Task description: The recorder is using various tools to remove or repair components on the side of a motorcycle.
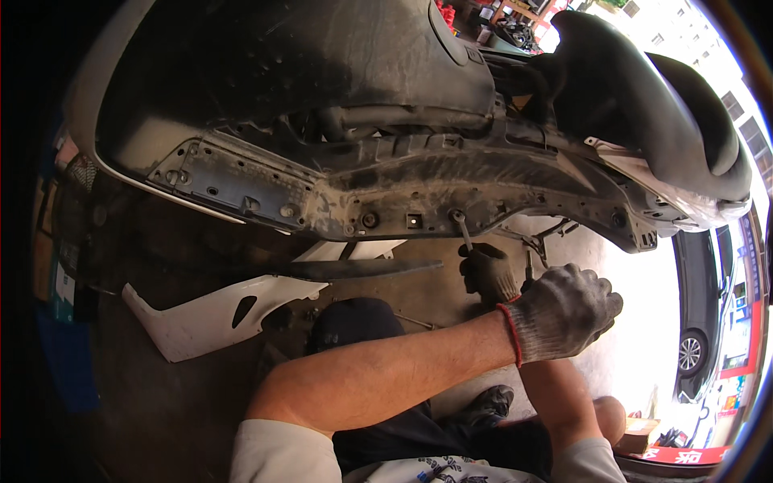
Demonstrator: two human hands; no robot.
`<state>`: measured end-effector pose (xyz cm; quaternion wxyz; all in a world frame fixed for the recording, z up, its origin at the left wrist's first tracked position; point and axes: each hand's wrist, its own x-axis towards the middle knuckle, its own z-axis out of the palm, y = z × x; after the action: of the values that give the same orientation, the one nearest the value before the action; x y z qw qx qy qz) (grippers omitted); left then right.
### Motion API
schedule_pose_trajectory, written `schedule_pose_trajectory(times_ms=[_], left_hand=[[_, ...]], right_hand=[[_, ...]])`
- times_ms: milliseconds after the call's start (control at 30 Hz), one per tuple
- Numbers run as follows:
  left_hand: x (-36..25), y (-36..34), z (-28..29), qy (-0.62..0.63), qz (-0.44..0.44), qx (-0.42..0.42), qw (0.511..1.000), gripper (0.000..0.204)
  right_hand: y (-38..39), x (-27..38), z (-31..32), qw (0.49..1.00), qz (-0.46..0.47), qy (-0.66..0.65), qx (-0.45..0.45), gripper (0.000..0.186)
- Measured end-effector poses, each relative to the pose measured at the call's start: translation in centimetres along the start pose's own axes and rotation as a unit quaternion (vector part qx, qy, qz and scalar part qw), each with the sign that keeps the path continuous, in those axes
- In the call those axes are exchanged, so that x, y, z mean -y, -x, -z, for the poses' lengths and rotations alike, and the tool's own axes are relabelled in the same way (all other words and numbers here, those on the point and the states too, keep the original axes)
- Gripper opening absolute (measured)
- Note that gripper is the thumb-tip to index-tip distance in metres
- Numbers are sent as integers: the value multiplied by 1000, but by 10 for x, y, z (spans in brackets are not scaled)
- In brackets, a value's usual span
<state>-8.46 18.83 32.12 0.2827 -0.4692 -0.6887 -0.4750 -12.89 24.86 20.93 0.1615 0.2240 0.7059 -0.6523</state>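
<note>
My forearms cross in front of a scooter's dusty black body [419, 181]. My gloved right hand [487, 272] is closed around the shaft of a wrench [466, 233]. The wrench's upper end sits at a bolt [457, 216] on the scooter's lower side rail. Nearer to me, my gloved left hand [568, 312] makes a fist, passing over my right forearm; its fingers face away and whatever they may hold is hidden. A short dark rod [529, 262] shows just beyond that fist; I cannot tell whether it touches the hand.
A white body panel [217, 315] lies on the floor at left, with a long dark trim strip [362, 268] by it. The scooter's black seat [620, 105] rises at upper right. Beyond stands a dark car [700, 298]. A cardboard box [638, 435] is at lower right.
</note>
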Motion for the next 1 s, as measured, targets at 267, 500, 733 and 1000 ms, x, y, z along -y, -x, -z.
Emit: schedule_pose_trajectory(times_ms=[267,500,733,1000], left_hand=[[6,5,4,6,-1,-2,1000,11],[37,-2,16,-190,85,25,978,15],[98,54,74,3,506,388,770,38],[133,153,12,455,692,-165,536,48]], right_hand=[[-13,43,26,933,49,355,30,24],[-67,68,67,812,153,542,154,20],[-57,90,52,811,65,571,112,21],[-69,62,63,763,207,612,12,28]])
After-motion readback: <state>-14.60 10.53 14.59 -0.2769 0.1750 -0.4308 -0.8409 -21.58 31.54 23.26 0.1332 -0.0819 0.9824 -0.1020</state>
